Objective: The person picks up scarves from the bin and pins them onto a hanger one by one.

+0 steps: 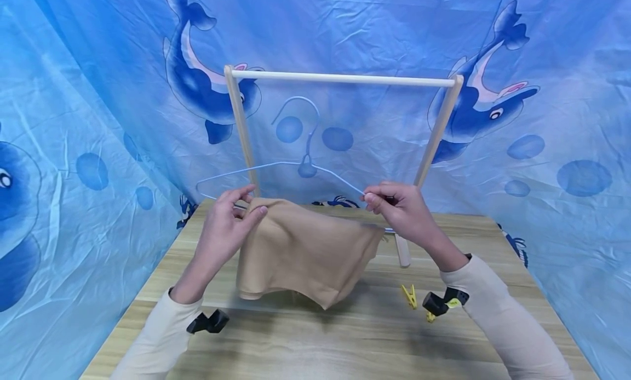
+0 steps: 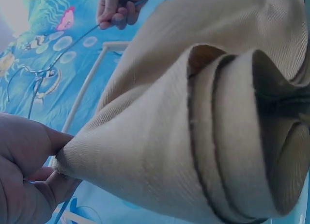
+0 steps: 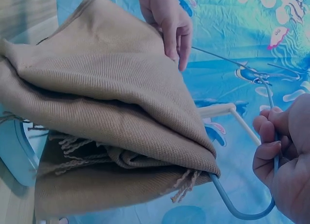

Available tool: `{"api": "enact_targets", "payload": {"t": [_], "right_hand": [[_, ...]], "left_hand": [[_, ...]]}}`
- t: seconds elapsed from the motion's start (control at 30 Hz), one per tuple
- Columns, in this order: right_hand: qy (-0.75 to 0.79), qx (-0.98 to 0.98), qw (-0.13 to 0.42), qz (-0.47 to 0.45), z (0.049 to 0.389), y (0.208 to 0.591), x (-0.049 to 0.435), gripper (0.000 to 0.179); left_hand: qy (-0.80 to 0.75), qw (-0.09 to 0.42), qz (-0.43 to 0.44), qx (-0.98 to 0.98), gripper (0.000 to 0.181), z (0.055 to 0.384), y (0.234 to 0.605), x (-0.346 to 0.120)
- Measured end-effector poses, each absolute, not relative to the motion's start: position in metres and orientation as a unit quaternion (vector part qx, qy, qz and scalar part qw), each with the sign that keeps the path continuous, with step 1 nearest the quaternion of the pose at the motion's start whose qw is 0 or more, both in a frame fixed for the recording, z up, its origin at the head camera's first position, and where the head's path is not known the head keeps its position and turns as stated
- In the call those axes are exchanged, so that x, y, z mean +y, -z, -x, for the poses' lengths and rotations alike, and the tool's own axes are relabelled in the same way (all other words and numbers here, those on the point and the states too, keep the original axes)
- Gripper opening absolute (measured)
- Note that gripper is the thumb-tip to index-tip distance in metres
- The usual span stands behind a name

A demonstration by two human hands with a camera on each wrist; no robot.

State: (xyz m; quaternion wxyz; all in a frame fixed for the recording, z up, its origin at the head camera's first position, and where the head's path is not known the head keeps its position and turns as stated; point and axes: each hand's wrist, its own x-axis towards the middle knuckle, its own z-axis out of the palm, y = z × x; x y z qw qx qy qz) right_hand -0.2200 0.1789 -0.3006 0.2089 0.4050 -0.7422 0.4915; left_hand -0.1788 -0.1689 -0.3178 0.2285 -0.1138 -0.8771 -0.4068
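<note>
A tan scarf (image 1: 308,243) with knotted fringe (image 3: 77,151) hangs in folds over the lower bar of a light blue wire hanger (image 1: 340,176). My left hand (image 1: 227,221) pinches the scarf's upper left corner between thumb and fingers, as the left wrist view shows. At the hanger's right end, my right hand (image 1: 401,210) grips the wire with curled fingers. The hanger's hook points up, below the rack's rod. Cloth hides most of the lower bar; a bent end of the wire (image 3: 242,215) shows beyond the scarf in the right wrist view.
A rack with a white rod (image 1: 340,79) and wooden posts (image 1: 441,131) stands at the back of the wood-grain table (image 1: 305,347). Yellow clothespins (image 1: 409,296) lie right of the scarf, one partly behind the right wrist camera. Blue dolphin-print curtains (image 1: 365,35) surround the table.
</note>
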Motion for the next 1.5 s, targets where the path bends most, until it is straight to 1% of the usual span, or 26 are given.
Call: {"api": "enact_targets", "payload": {"t": [0.1, 0.3, 0.47, 0.6, 0.7, 0.8, 0.87, 0.97, 1.07, 1.17, 1.27, 1.37, 1.5], "right_hand": [[-0.495, -0.739, 0.209, -0.406, 0.220, 0.300, 0.178, 0.017], [-0.497, -0.744, 0.202, -0.399, 0.221, 0.301, 0.177, 0.017], [-0.497, -0.751, 0.199, -0.387, 0.220, 0.301, 0.176, 0.016], [-0.496, -0.755, 0.200, -0.379, 0.220, 0.299, 0.175, 0.015], [-0.498, -0.755, 0.202, -0.375, 0.219, 0.297, 0.174, 0.015], [-0.502, -0.753, 0.201, -0.374, 0.219, 0.295, 0.173, 0.015], [-0.505, -0.752, 0.200, -0.373, 0.218, 0.293, 0.172, 0.015], [-0.507, -0.752, 0.198, -0.372, 0.217, 0.292, 0.171, 0.015], [-0.507, -0.753, 0.195, -0.370, 0.217, 0.291, 0.170, 0.014], [-0.506, -0.753, 0.196, -0.373, 0.217, 0.292, 0.171, 0.014], [-0.505, -0.751, 0.198, -0.377, 0.216, 0.292, 0.172, 0.014], [-0.504, -0.749, 0.201, -0.381, 0.216, 0.292, 0.173, 0.015], [-0.501, -0.746, 0.204, -0.388, 0.215, 0.292, 0.173, 0.016]], "left_hand": [[0.394, 0.236, 0.112, -0.881, 0.045, 0.180, 0.320, -0.171], [0.357, 0.242, 0.134, -0.892, 0.024, 0.184, 0.327, -0.172], [0.306, 0.279, 0.142, -0.899, 0.017, 0.182, 0.332, -0.170], [0.276, 0.333, 0.165, -0.886, 0.020, 0.181, 0.334, -0.164], [0.262, 0.359, 0.236, -0.864, 0.029, 0.183, 0.333, -0.156], [0.238, 0.350, 0.333, -0.843, 0.038, 0.188, 0.332, -0.145], [0.216, 0.327, 0.383, -0.837, 0.044, 0.190, 0.331, -0.136], [0.177, 0.289, 0.420, -0.842, 0.053, 0.192, 0.330, -0.125], [0.153, 0.261, 0.434, -0.849, 0.058, 0.193, 0.329, -0.118], [0.158, 0.255, 0.443, -0.845, 0.051, 0.195, 0.328, -0.115], [0.172, 0.264, 0.445, -0.838, 0.039, 0.198, 0.329, -0.115], [0.178, 0.284, 0.446, -0.830, 0.031, 0.199, 0.331, -0.115], [0.179, 0.314, 0.453, -0.815, 0.025, 0.201, 0.333, -0.113]]}}
